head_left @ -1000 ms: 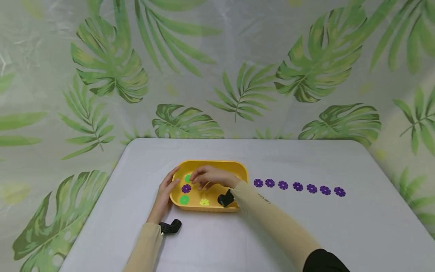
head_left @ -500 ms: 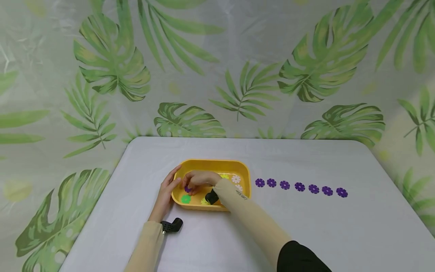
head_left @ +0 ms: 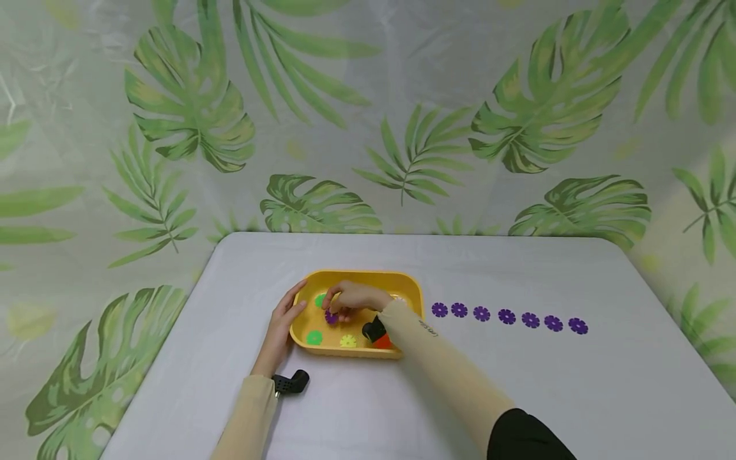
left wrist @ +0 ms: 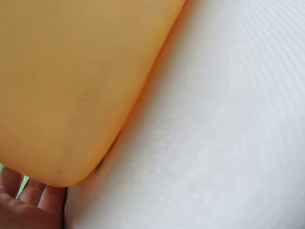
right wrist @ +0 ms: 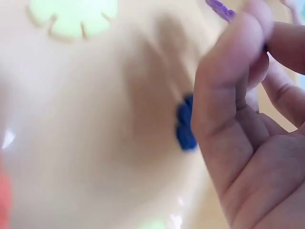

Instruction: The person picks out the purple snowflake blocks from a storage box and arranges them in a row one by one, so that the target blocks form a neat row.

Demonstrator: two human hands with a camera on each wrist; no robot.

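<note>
In the head view my left hand (head_left: 284,319) holds the left end of a yellow tray (head_left: 368,352), its thumb at the rim and its fingers along the outer wall. The left wrist view shows some of these fingers (left wrist: 31,200) beyond the tray's wall (left wrist: 76,86). Over the inside of the tray, my right hand (head_left: 358,296) pinches a purple flower-shaped disc (head_left: 331,317). In the right wrist view this purple disc (right wrist: 220,8) stands edge-on at the fingertips, partly hidden by them. A dark blue piece (right wrist: 186,125) shows behind that hand.
More flower discs lie in the tray: a green disc (head_left: 314,337) near its front left, a yellow disc (head_left: 347,341) and a red piece (head_left: 382,342) by the right wrist. Right of the tray, several purple discs (head_left: 506,316) form a row on the white table (head_left: 489,268).
My right hand has reached to the tray's left side, taken hold of the purple disc, and moved back right and up with it. The left hand keeps its place on the tray.
</note>
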